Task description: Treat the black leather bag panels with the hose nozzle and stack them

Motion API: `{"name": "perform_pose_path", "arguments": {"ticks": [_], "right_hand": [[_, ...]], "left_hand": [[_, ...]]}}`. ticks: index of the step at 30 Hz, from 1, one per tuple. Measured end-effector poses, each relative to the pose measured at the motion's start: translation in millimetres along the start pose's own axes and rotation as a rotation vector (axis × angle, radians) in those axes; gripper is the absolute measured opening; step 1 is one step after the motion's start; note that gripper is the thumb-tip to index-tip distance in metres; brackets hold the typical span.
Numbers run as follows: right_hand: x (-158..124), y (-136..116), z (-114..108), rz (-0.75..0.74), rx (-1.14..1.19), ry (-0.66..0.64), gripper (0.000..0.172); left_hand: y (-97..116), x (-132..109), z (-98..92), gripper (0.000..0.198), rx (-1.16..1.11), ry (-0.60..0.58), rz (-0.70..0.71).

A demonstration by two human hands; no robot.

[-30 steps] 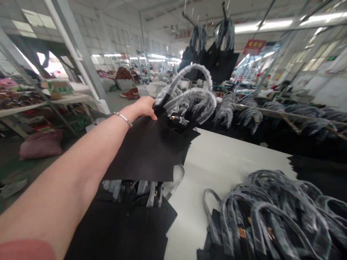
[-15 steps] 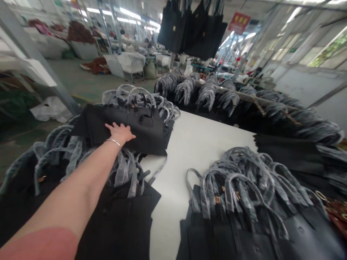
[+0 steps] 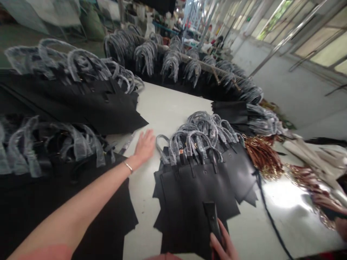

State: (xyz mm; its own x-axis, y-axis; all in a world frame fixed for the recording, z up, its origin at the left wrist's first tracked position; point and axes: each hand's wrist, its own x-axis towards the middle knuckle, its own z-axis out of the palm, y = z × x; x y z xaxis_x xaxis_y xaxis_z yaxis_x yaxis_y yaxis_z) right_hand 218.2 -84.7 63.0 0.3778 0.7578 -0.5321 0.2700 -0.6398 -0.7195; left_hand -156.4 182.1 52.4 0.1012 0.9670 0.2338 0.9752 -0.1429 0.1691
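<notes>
My left hand hovers open, fingers stretched, over the white table, between the left stacks of black bags and the centre pile of black bags. It holds nothing. A bracelet shows on its wrist. At the bottom edge my right hand grips a narrow black tool that lies over the centre pile. The bags' handles are wrapped in clear plastic.
More wrapped handles hang on a rail at the back. Brown straps with gold clasps lie to the right. A black cord runs across the table. Another person's hand shows at the right edge.
My left hand let go of the bag it laid on the left stack and drew back toward the centre pile. The view swung right and down; my right hand came into view.
</notes>
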Motion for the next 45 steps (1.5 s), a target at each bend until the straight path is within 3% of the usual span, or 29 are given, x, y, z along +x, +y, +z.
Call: {"name": "perform_pose_path", "arguments": {"ticks": [3,6,8,11,17,21,26,29,34,38,42,45], "right_hand": [[3,6,-10,-0.03,0.095,0.049,0.09],[6,9,-25,0.007,0.16,0.038,0.09],[9,11,-36,0.018,0.186,0.041,0.087],[15,15,-52,0.023,0.19,0.029,0.084],[30,16,-80,0.042,0.199,0.045,0.083],[42,15,-99,0.071,0.194,0.058,0.071],[58,21,-113,0.06,0.191,-0.06,0.052],[62,29,-114,0.116,0.261,-0.132,0.044],[71,43,-110,0.176,0.341,-0.197,0.035],[87,40,-108,0.117,0.355,-0.166,0.029],[85,45,-123,0.059,0.357,-0.071,0.021],[72,61,-140,0.12,0.338,-0.158,0.024]], "left_hand": [[95,-60,31.5,0.034,-0.26,-0.069,0.272],[171,-110,55.8,0.034,-0.377,-0.171,0.462],[205,-129,65.4,0.044,-0.41,-0.219,0.491],[230,-142,70.6,0.05,-0.408,-0.264,0.472],[234,-170,68.9,0.044,-0.414,-0.294,0.473],[225,-221,73.3,0.042,-0.427,-0.295,0.423],[220,-276,80.9,0.037,-0.377,-0.299,0.374],[225,-275,78.0,0.037,-0.354,-0.272,0.306],[233,-256,73.5,0.068,-0.278,-0.175,0.494],[234,-262,79.6,0.065,-0.188,-0.109,0.505],[235,-267,81.3,0.064,-0.17,-0.082,0.505],[235,-268,80.4,0.063,-0.169,-0.079,0.518]]}}
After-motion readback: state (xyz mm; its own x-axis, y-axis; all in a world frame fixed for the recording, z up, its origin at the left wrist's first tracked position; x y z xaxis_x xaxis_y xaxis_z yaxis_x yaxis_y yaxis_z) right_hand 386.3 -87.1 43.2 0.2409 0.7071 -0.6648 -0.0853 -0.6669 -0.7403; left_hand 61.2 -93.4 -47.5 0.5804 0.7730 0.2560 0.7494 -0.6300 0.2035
